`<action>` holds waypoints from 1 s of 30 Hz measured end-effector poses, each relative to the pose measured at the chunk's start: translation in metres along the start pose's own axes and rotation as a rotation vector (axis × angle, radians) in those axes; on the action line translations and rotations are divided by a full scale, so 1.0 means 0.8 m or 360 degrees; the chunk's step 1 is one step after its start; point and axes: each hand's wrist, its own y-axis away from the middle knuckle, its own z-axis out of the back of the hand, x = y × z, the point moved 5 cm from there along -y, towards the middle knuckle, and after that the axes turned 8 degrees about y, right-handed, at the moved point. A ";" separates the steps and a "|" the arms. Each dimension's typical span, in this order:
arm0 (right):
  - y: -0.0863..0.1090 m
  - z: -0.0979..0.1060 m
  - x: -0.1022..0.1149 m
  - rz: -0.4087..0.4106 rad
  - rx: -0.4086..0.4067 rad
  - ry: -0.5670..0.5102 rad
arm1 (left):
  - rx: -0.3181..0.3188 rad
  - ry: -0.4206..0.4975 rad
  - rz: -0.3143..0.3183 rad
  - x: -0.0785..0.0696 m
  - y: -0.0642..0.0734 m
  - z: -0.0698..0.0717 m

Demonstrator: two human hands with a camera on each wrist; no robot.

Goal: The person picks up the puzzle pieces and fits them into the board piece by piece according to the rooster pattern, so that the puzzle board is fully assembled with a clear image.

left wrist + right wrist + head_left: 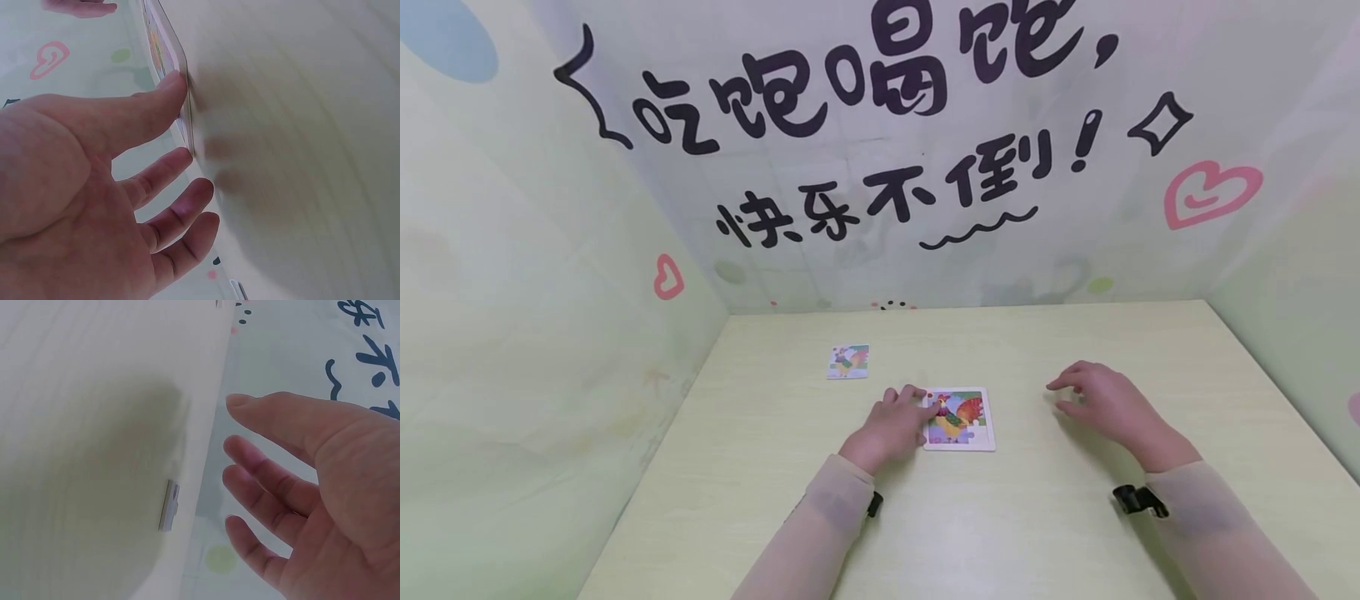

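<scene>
My left hand (888,427) rests at the left side of a small white-framed jigsaw puzzle (958,415) with a rooster picture. One finger reaches over the frame onto the picture, and in the left wrist view the thumb (165,94) touches the frame's edge. Pale tray base shows at the picture's lower right corner. My right hand (1108,406) hovers over the table to the right of the puzzle, fingers slightly bent, holding nothing. A small flat piece (169,506), apparently a puzzle piece, lies on the table near it in the right wrist view; the head view does not show it.
A rooster picture card (848,362) lies on the light wooden table (760,433), behind and left of the puzzle. Printed cloth walls (925,275) enclose the table at the back and both sides.
</scene>
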 end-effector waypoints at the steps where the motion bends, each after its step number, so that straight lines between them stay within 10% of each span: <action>1: 0.000 0.001 -0.002 0.0001 -0.0005 0.0008 | 0.0000 0.0004 0.0004 0.000 0.000 0.000; 30: 0.014 0.003 -0.048 -0.0180 0.0136 0.0074 | 0.0006 -0.0019 -0.0005 0.000 0.001 0.001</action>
